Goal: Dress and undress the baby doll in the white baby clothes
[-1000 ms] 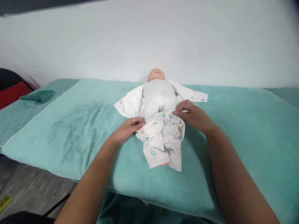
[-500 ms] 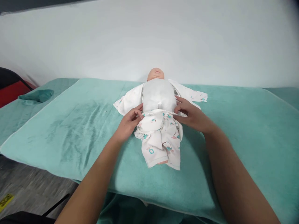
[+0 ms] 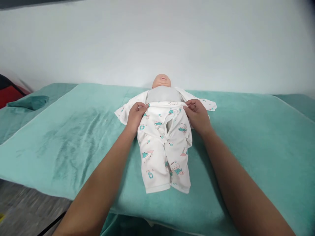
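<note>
A baby doll (image 3: pixel 161 81) lies on its back with its head towards the wall. White printed baby pants (image 3: pixel 157 144) cover its legs and most of its belly, with a gap open at the crotch; its feet are hidden. My left hand (image 3: pixel 136 115) pinches the waistband on the left side, and my right hand (image 3: pixel 197 114) pinches it on the right. Above the waistband shows the doll's grey torso (image 3: pixel 163 94). A white baby shirt (image 3: pixel 197 97) lies open under it, sleeves spread to both sides.
A green cloth (image 3: pixel 246 137) covers the table under the doll. Behind it rises a white wall (image 3: pixel 157 39). A red and black object (image 3: pixel 8 93) stands at the far left, near a folded bit of green cloth (image 3: pixel 28 102). Grey floor (image 3: pixel 29 203) shows at lower left.
Both hands have pulled the pants' waistband up over the doll's belly. The bunched fabric is now spread smooth, and the belly is mostly covered. The view has shifted slightly.
</note>
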The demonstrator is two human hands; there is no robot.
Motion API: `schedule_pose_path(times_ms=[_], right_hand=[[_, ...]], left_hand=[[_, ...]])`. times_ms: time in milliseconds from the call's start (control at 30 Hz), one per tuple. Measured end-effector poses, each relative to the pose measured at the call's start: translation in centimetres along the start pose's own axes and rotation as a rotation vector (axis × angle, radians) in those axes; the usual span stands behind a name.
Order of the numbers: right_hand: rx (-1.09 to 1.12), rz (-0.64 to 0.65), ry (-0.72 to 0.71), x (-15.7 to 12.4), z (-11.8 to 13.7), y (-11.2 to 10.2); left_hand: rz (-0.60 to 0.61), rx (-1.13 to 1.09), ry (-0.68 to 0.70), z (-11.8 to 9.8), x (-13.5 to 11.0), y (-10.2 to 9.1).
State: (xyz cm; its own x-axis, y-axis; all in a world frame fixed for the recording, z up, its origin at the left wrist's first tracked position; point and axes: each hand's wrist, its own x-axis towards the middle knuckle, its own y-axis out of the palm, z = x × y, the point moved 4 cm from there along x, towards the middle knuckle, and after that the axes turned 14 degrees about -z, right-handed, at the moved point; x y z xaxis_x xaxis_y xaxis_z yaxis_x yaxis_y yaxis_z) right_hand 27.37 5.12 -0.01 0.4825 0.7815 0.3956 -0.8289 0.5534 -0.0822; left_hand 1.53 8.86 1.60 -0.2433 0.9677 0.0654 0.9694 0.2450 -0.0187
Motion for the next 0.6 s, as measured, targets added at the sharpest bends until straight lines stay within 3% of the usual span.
schedule_pose_path(times_ms=[100, 200, 333, 433, 600], right_hand=[[-0.087, -0.006, 0.008, -0.1, -0.1, 0.1], [-0.143, -0.020, -0.100, -0.5, 0.8, 0.0], [-0.136, 0.039, -0.226, -0.7, 2.4, 0.2], [-0.290, 0.079, -0.268, 0.5, 3.3, 0.8], [-0.576, 0.075, -0.327, 4.3, 4.1, 3.6]], left_hand=[[0.067, -0.041, -0.018, 0.4, -0.2, -0.5], [0.176, -0.043, -0.052, 0.4, -0.6, -1.0], [0.215, -0.058, 0.112, -0.5, -0.2, -1.1], [0.189, 0.012, 0.172, -0.6, 0.9, -0.6], [-0.007, 0.213, 0.219, -0.7, 3.9, 0.6]])
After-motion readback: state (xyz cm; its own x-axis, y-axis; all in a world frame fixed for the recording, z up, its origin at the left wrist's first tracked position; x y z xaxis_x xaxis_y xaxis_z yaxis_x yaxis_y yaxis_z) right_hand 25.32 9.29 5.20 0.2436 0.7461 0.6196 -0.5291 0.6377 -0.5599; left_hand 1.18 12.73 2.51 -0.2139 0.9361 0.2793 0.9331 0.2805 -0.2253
